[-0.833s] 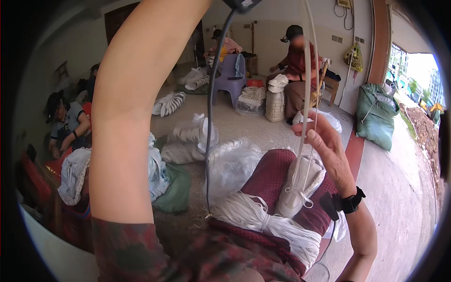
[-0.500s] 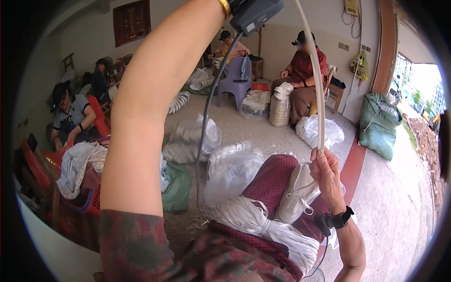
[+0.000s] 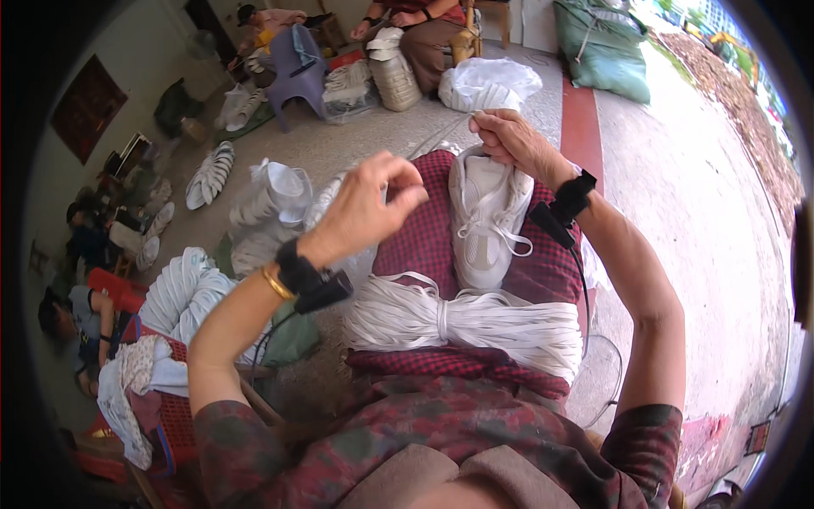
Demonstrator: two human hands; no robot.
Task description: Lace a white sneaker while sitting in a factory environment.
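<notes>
A white sneaker (image 3: 483,225) lies on my lap, toe toward me, with a lace tied in a bow over its tongue. My right hand (image 3: 511,144) is just above its heel end, thumb and fingers pinching a white shoelace (image 3: 443,134). That lace trails left toward my left hand (image 3: 373,199), which hovers left of the sneaker. Its fingers are curled with a gap to the thumb, and nothing shows between them. A tied bundle of white laces (image 3: 500,329) rests across my thighs on the checkered cloth (image 3: 415,222).
Bagged white shoes (image 3: 267,208) and a stack of shoe parts (image 3: 210,174) sit on the floor at left. A red basket (image 3: 174,424) holding cloths is near my left elbow. Farther back are a purple chair (image 3: 294,75), a green sack (image 3: 600,55) and several seated people.
My left hand has come down from overhead, where the lace was stretched taut; the lace now hangs slack. My right hand has moved left, over the sneaker's heel. The view has tilted downward.
</notes>
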